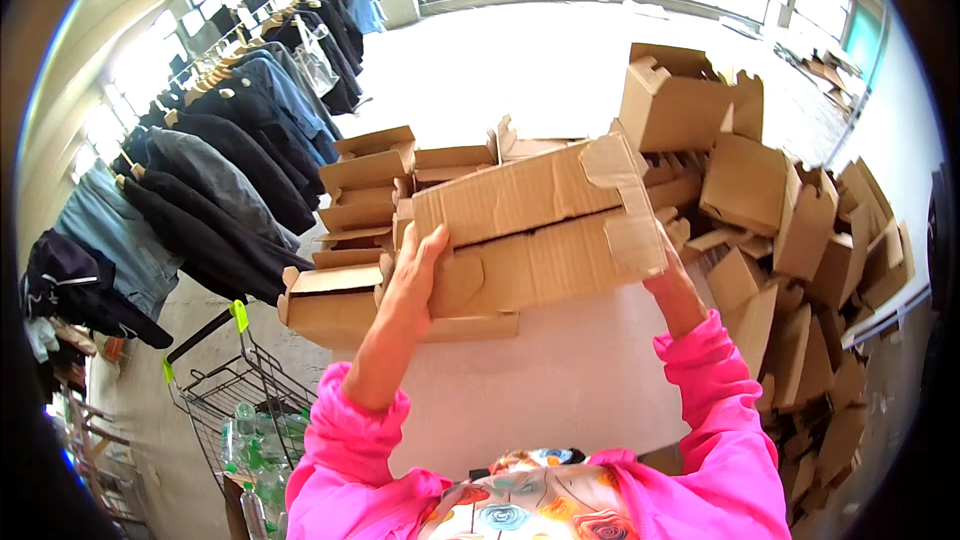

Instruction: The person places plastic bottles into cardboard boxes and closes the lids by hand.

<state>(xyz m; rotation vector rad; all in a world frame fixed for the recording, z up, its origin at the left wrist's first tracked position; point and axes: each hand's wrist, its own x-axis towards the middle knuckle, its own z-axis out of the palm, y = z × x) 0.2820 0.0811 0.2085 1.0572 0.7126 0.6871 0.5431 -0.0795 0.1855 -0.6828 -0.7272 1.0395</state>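
Observation:
A brown cardboard box is held tilted above a pale tabletop, its seamed side with folded tabs facing me. My left hand grips its left end, with the thumb side lying along the cardboard. At the right end, my right hand supports the box from behind and below; most of its fingers are hidden by the cardboard. Just beyond and left of the held box, several open cardboard boxes stand in rows. One open box sits at the near left of these rows.
To the right lies a heap of loose cardboard boxes, piled down beside the table. A wire shopping cart with plastic bottles stands at the lower left. Clothes on hangers line a rack along the left.

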